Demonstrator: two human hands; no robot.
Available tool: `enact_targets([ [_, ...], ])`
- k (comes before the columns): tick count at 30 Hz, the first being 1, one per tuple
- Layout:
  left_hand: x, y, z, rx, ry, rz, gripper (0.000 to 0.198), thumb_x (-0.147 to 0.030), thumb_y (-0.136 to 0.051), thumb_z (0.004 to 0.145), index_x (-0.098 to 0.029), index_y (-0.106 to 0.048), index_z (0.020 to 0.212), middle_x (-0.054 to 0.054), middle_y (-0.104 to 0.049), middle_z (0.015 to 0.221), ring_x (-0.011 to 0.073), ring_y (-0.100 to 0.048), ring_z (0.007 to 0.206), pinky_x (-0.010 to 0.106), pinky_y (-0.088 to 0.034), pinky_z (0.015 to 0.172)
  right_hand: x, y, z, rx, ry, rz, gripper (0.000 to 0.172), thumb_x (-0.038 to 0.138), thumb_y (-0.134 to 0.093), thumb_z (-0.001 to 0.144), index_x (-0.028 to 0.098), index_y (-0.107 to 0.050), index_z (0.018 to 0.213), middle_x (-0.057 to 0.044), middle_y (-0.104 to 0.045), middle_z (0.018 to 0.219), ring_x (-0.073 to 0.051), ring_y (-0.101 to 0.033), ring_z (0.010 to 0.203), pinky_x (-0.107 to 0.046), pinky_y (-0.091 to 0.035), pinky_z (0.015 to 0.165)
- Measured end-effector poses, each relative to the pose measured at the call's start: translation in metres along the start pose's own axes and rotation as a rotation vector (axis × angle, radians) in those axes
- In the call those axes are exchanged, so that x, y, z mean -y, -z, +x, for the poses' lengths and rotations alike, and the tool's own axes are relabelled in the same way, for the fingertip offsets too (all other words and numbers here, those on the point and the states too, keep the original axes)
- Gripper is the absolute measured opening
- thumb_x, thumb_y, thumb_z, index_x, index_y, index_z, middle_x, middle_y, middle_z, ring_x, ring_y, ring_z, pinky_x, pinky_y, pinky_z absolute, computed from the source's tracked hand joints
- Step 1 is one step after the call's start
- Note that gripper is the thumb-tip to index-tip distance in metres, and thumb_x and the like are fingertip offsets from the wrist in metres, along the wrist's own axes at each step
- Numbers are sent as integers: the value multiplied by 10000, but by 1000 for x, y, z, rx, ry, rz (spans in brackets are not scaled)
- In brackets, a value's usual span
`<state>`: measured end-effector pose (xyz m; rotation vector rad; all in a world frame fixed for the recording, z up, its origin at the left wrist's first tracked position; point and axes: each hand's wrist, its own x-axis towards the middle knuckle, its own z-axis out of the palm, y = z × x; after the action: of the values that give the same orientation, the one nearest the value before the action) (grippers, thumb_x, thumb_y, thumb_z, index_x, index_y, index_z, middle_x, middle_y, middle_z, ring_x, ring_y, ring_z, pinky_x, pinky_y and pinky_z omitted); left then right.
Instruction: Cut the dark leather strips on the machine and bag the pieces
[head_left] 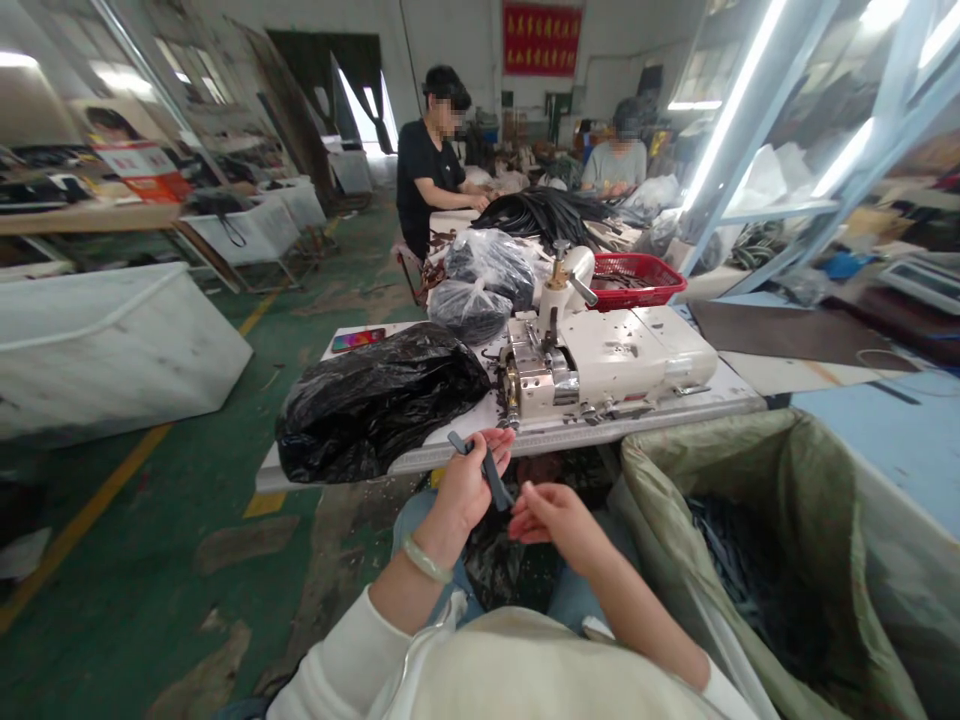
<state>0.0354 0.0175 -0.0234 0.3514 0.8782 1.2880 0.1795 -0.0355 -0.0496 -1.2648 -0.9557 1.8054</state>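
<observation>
My left hand (pixel 469 482) is closed on a short dark strap piece (pixel 491 472), held just below the table's front edge. Right beside it, my right hand (pixel 551 515) has its fingers pinched together at the strap's lower end. Both hands hover over my lap, where a dark bag of material (pixel 495 560) lies. Directly ahead on the table stands a cream-coloured machine (pixel 607 360) with a metal head facing me.
A full black plastic bag (pixel 379 400) sits on the table (pixel 450 445) left of the machine. A green sack (pixel 780 540) with dark strips stands at my right. Further back are tied bags, a red basket (pixel 637 280) and two people working.
</observation>
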Motion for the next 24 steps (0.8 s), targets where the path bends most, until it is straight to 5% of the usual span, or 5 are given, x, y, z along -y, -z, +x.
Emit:
enact_targets([
  [6, -3, 14, -11, -3, -176, 146, 216, -353, -698, 798, -148, -629, 806, 100, -712, 960, 224, -662, 1012, 385, -467, 944, -27, -57, 14, 82, -57, -22, 619, 773, -622, 624, 159, -554, 673, -48, -647, 565, -147, -613, 474, -211, -409, 419],
  [11, -10, 24, -11, 59, -108, 159, 250, -373, -644, 839, -136, -656, 916, 131, -698, 1009, 203, -658, 936, 346, -510, 824, -28, -44, 12, 64, 342, -362, 553, 678, -388, 879, 199, -521, 637, -2, -552, 474, -111, -485, 385, -225, -343, 408],
  [15, -23, 33, -6, -35, -151, 225, 365, -436, -713, 763, -93, -680, 883, 73, -648, 802, 92, -569, 632, 187, -439, 529, -17, -24, 12, -151, 587, -893, 471, 467, -338, 976, 191, -538, 652, -60, -598, 589, -140, -533, 514, -247, -348, 516],
  [20, -25, 39, -4, 45, 32, 456, 512, -516, -813, 586, -66, -673, 785, -86, -352, 523, 13, -259, 424, 147, -148, 387, -12, -11, 14, -186, 583, -1422, 353, 308, -385, 974, 147, -636, 784, -143, -656, 721, -193, -605, 633, -272, -377, 585],
  [24, -21, 36, -4, 7, -13, 551, 513, -542, -799, 577, -65, -668, 713, -80, -345, 508, 12, -249, 418, 160, -138, 403, -13, -10, 15, -96, 549, -1220, 243, 331, -508, 929, 147, -667, 913, -143, -678, 811, -219, -636, 732, -304, -439, 662],
])
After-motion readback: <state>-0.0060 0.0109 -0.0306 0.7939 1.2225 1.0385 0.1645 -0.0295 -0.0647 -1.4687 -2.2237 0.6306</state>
